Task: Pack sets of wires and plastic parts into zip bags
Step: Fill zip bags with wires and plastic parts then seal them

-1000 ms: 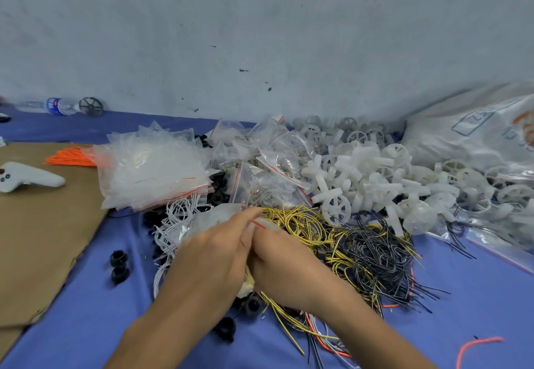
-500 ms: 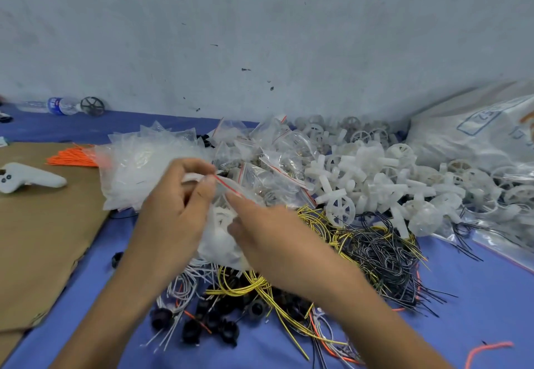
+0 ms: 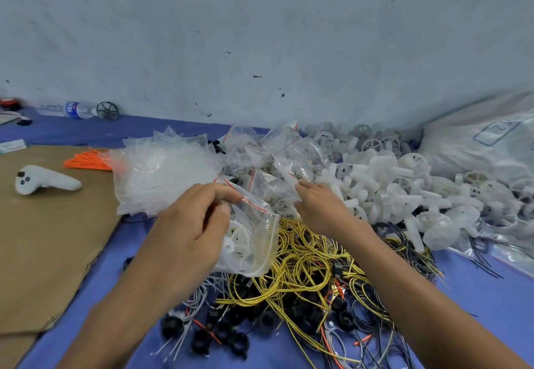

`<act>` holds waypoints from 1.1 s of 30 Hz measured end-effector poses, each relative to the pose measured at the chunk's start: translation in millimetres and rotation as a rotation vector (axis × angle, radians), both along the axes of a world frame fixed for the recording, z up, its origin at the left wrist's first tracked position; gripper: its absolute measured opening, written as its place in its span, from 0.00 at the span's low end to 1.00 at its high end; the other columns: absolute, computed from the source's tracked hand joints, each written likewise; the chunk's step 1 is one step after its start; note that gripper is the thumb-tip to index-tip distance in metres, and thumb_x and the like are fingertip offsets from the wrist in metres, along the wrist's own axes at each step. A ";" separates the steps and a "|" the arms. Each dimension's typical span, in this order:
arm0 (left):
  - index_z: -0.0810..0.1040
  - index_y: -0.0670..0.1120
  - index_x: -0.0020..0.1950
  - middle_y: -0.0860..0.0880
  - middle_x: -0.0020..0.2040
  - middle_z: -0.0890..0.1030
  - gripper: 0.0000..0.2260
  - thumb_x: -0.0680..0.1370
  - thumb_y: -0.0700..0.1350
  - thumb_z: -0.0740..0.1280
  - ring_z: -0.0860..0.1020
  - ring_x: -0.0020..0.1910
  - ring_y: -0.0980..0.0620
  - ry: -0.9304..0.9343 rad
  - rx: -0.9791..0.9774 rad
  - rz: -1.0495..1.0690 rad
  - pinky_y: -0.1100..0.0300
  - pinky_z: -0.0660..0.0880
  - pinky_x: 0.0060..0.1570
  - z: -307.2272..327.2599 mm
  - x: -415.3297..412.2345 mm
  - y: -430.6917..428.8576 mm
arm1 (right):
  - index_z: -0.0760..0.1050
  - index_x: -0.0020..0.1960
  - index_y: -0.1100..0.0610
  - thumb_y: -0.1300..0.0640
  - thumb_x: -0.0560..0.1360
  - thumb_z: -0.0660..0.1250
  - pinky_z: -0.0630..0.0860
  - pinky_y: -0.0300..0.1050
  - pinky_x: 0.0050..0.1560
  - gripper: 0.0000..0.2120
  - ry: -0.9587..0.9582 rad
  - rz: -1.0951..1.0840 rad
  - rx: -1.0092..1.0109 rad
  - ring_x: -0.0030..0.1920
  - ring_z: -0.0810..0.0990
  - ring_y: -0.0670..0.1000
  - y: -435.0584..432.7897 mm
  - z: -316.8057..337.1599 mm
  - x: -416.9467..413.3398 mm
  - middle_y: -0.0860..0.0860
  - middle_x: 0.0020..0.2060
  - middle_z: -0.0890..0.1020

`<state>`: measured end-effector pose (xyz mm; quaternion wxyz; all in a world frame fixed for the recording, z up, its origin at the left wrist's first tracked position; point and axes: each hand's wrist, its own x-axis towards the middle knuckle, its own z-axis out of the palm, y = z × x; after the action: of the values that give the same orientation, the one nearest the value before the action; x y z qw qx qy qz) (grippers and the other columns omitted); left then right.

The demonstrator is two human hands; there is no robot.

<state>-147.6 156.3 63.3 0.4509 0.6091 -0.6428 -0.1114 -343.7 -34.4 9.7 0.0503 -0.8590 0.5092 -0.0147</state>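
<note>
Left hand (image 3: 187, 230) is holding a filled zip bag (image 3: 254, 241) over the wire heap

The left fingers (image 3: 219, 192) are pinching the crinkled, clear bag at its red-striped seal. The bag, bulging with a white spoked plastic wheel, is hanging just under those fingers and against the palm, above tangled glossy yellow wires (image 3: 303, 253) on the blue table (image 3: 491, 296). The right hand (image 3: 320, 206) is reaching apart from the bag, its fingers released and loosely stretched toward a pile of filled bags (image 3: 277, 163), beside chunky matte white plastic parts (image 3: 390, 183). Black ring-shaped pieces (image 3: 231, 337) are lying near the table's front edge. A puffy stack of empty bags (image 3: 161, 177) is sitting to the left, next to flat brown cardboard (image 3: 43, 253)
</note>
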 end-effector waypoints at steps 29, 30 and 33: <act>0.67 0.63 0.57 0.55 0.51 0.68 0.24 0.67 0.46 0.71 0.75 0.40 0.57 0.150 0.126 -0.040 0.64 0.74 0.37 3.5 2.4 -17.1 | 0.70 0.73 0.54 0.56 0.82 0.60 0.71 0.31 0.64 0.19 -0.958 0.405 0.045 0.65 0.71 0.33 129.8 130.0 4.6 0.42 0.70 0.72; 0.67 0.64 0.51 0.52 0.49 0.69 0.21 0.64 0.48 0.71 0.75 0.36 0.56 0.178 0.140 -0.031 0.64 0.72 0.33 4.7 2.7 -17.9 | 0.69 0.73 0.53 0.57 0.83 0.60 0.72 0.27 0.58 0.19 -0.917 0.412 0.111 0.60 0.72 0.30 133.9 116.2 11.9 0.42 0.70 0.71; 0.69 0.55 0.59 0.53 0.56 0.69 0.24 0.64 0.47 0.68 0.80 0.41 0.58 0.167 0.152 -0.051 0.64 0.75 0.33 3.5 1.6 -16.6 | 0.71 0.72 0.55 0.58 0.83 0.59 0.73 0.30 0.55 0.18 -0.843 0.368 0.280 0.56 0.74 0.31 137.4 82.3 31.7 0.46 0.68 0.73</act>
<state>-146.0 139.6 66.8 0.4523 0.6135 -0.6081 -0.2219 -312.1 103.1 92.0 0.3694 -0.8391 0.2812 -0.2836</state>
